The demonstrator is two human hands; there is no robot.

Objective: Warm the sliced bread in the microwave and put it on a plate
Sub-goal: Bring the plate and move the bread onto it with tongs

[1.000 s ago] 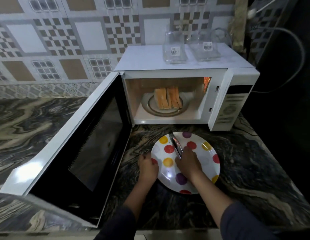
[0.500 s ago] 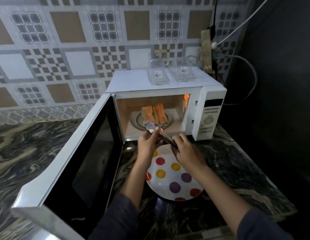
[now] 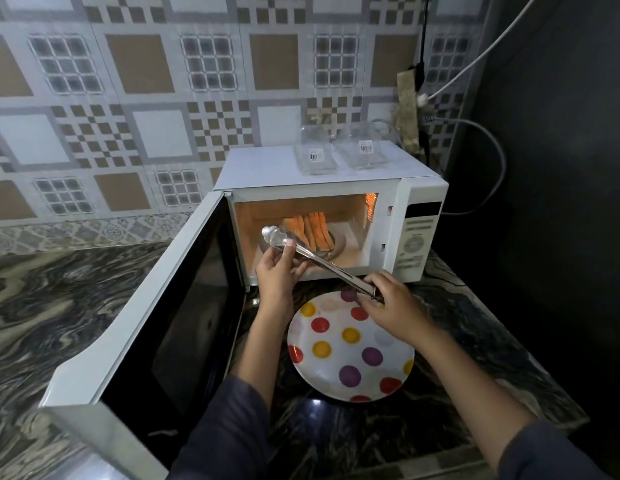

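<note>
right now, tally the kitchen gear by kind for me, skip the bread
microwave: 1
clear glass containers: 2
tongs: 1
spotted plate: 1
total: 5

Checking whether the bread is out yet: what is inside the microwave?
Bread slices sit on the turntable plate inside the lit microwave; the tongs and left hand cover the plate's front.
</note>
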